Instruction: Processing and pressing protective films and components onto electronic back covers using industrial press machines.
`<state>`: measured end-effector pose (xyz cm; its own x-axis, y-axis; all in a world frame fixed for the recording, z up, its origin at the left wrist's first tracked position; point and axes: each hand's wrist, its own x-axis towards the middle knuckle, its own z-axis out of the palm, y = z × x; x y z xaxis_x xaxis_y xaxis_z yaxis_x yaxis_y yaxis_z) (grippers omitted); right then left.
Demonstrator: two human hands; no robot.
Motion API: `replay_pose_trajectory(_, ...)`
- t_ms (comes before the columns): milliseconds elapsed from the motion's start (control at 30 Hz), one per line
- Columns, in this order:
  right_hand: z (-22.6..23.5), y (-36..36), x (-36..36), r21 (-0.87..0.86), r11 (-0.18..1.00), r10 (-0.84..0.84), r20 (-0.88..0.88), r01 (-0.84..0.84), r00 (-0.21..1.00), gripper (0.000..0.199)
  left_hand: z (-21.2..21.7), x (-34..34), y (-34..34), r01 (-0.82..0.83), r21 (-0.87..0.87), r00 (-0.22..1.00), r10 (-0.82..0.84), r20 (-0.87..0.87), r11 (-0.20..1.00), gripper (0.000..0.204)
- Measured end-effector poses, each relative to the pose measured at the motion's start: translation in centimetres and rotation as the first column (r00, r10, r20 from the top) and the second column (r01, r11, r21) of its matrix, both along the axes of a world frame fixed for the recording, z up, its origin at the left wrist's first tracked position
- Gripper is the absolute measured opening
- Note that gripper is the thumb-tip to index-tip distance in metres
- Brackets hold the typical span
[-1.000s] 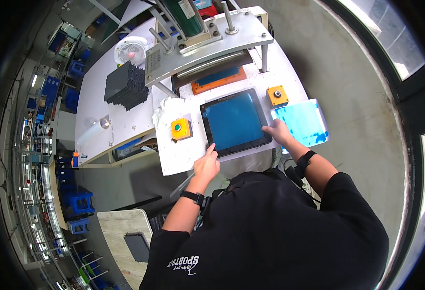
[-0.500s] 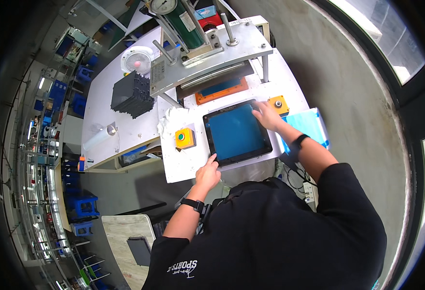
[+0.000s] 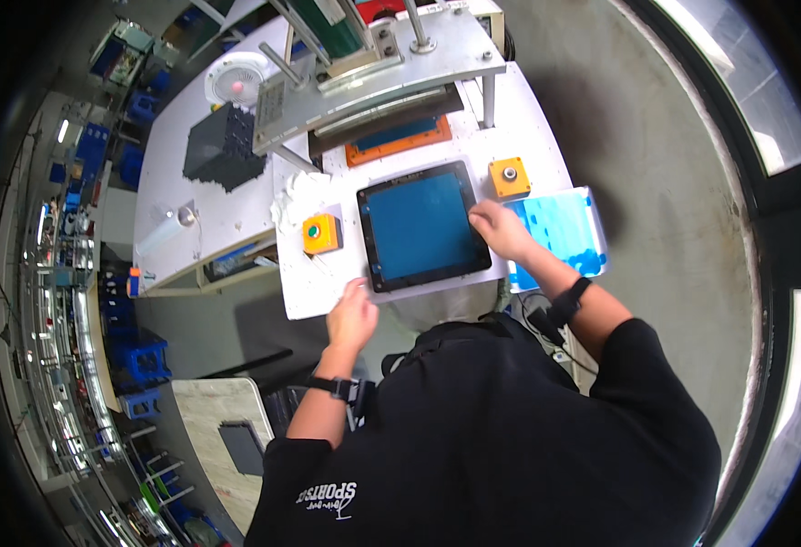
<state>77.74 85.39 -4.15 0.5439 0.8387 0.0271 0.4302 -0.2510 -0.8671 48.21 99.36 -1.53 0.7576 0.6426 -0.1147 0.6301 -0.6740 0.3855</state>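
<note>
Free strip between green-button box [image 3: 327, 235] and blue panel [image 3: 419, 226], press posts [image 3: 489, 102] beyond, yellow box [image 3: 510, 186] at right

White table [image 3: 308, 290]: panel [image 3: 423, 228], 2 button boxes [image 3: 324, 234] [image 3: 510, 180].

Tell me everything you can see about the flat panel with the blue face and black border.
The panel is a thin, rectangular plate: a smooth blue face, perhaps film or glass, inside a black border with small spots near the corners. It lies flat, slightly turned, on the white table, between two yellow button boxes. The right hand is at its right edge, the left hand beside its near left corner; contact there is unclear.
</note>
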Motion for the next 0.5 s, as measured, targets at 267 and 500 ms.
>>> replay_pose_trajectory(267, -0.5, -9.6, -1.5, -0.192, 0.98, -0.128, -0.395, 0.054, 0.91, 0.019, -9.2, -7.3, -3.3, -0.299, -0.151, 0.951, 0.307, 0.033, 0.942, 0.019)
replay_pose_trajectory(500, 4.1, -11.2, -1.2, -0.468, 0.854, 0.215, -0.079, -0.226, 0.974, 0.016, -19.1, 0.8, -6.4, -0.423, -0.753, 0.835, 0.539, -0.109, 0.503, 0.017)
